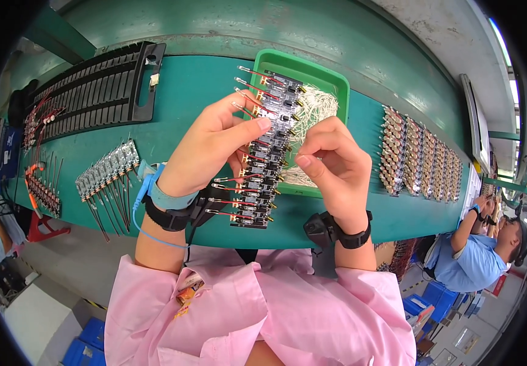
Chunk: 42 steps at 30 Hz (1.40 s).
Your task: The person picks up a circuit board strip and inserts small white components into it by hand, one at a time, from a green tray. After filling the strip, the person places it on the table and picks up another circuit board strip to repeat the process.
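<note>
My left hand grips a long black circuit board panel, thumb on its face and fingers beneath it. Short red wires with clear tips stick out along the panel's left edge, and small brass-coloured parts line its right edge. Close to that right edge is my right hand, its thumb and index finger pinched together; what lies between them, if anything, is too small to make out. Behind the panel stands a green tray that holds a heap of thin white strands. The panel hides part of the tray.
Rows of boards with round tan parts lie at the right of the green table. At left are a black slotted rack, a wired board panel and a blue wrist-strap cord. A co-worker sits at far right.
</note>
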### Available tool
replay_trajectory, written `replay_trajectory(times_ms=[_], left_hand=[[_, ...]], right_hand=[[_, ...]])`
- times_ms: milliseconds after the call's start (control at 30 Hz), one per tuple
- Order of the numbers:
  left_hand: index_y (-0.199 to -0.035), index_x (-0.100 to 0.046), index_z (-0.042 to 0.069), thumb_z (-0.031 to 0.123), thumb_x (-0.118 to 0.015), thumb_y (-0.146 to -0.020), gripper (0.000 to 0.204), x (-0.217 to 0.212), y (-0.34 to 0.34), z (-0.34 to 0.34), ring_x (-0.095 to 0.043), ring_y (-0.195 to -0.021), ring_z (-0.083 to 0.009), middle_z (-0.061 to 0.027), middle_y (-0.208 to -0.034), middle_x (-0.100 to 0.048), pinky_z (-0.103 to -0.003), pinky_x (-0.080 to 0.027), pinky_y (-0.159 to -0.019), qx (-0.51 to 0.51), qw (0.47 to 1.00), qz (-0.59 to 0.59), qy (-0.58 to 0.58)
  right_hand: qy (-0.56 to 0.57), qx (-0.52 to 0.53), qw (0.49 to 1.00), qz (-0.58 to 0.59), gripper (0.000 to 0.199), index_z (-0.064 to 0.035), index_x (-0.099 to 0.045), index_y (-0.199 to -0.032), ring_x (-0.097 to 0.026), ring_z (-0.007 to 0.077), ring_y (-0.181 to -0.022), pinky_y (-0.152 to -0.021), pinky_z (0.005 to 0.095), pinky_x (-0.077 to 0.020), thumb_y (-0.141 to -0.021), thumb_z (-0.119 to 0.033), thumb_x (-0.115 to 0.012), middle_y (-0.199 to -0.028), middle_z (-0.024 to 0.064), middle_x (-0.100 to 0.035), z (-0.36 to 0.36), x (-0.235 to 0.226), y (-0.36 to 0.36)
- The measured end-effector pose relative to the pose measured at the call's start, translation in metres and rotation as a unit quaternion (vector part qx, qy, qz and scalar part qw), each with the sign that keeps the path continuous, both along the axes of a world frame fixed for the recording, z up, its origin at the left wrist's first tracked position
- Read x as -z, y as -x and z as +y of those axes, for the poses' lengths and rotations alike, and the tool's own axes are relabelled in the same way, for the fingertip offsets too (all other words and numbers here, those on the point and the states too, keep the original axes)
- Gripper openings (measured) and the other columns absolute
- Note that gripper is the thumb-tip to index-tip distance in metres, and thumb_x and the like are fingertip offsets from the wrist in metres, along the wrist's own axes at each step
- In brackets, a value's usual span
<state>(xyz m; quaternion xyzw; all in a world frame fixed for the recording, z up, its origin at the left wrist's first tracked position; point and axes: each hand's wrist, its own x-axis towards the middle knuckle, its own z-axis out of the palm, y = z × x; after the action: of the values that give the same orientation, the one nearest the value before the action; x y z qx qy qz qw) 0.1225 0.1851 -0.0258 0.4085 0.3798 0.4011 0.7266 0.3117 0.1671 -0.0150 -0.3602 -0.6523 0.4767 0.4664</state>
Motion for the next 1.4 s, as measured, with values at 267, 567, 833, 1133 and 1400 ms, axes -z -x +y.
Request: replay_trajectory(times_ms=[267,567,833,1133,1400], left_hand=[[-0.103,-0.053,0.009,0.021,-0.056,-0.085,0.022,0.003,-0.001,0.0,-0.046,-0.048,-0.0015,0.0046,-0.06,-0.048,-0.016,-0.038,-0.038,0.0,1.0,-0.005,-0.004],[-0.103,-0.053,0.009,0.021,-0.056,-0.086,0.021,0.002,-0.001,-0.001,-0.046,-0.048,-0.0015,0.0045,-0.06,-0.048,-0.016,-0.038,-0.038,-0.001,1.0,-0.014,-0.004],[-0.105,-0.053,0.009,0.021,-0.056,-0.086,0.023,0.006,-0.001,0.0,-0.046,-0.048,-0.0015,0.0044,-0.06,-0.048,-0.016,-0.038,-0.038,0.003,1.0,-0.019,-0.014],[-0.105,-0.052,0.008,0.021,-0.056,-0.086,0.023,0.005,-0.002,0.0,-0.046,-0.048,-0.0018,0.0038,-0.061,-0.048,-0.017,-0.039,-0.037,0.001,1.0,-0.016,-0.009],[-0.104,-0.052,0.008,0.021,-0.056,-0.086,0.022,0.0,-0.002,-0.001,-0.046,-0.048,-0.0018,0.0036,-0.061,-0.049,-0.016,-0.039,-0.037,0.01,1.0,-0.02,-0.003]], right_hand=[[0.044,0.0,0.998,0.037,0.009,-0.0006,-0.062,-0.081,-0.05,0.0111,-0.074,-0.062,0.0217,-0.0397,-0.074,0.002,-0.065,-0.082,0.0041,-0.051,-0.001,0.005,0.001],[0.056,0.003,0.998,0.034,0.008,-0.0014,-0.063,-0.081,-0.049,0.0109,-0.073,-0.062,0.0222,-0.0388,-0.073,0.001,-0.066,-0.081,0.0032,-0.051,-0.001,0.006,0.0],[0.04,0.002,0.999,0.019,0.009,-0.0017,-0.063,-0.081,-0.049,0.0102,-0.072,-0.061,0.0215,-0.0387,-0.073,0.001,-0.066,-0.079,0.0026,-0.051,-0.001,0.005,0.0],[-0.053,0.013,0.99,-0.127,0.01,0.0007,-0.055,-0.081,-0.045,0.0124,-0.071,-0.063,0.023,-0.0381,-0.074,0.005,-0.061,-0.08,0.0052,-0.048,0.0,0.0,-0.005],[-0.042,0.024,0.988,-0.145,0.01,0.0003,-0.051,-0.079,-0.044,0.0116,-0.069,-0.061,0.0222,-0.0377,-0.074,0.007,-0.056,-0.079,0.0048,-0.048,0.001,-0.002,-0.002]])
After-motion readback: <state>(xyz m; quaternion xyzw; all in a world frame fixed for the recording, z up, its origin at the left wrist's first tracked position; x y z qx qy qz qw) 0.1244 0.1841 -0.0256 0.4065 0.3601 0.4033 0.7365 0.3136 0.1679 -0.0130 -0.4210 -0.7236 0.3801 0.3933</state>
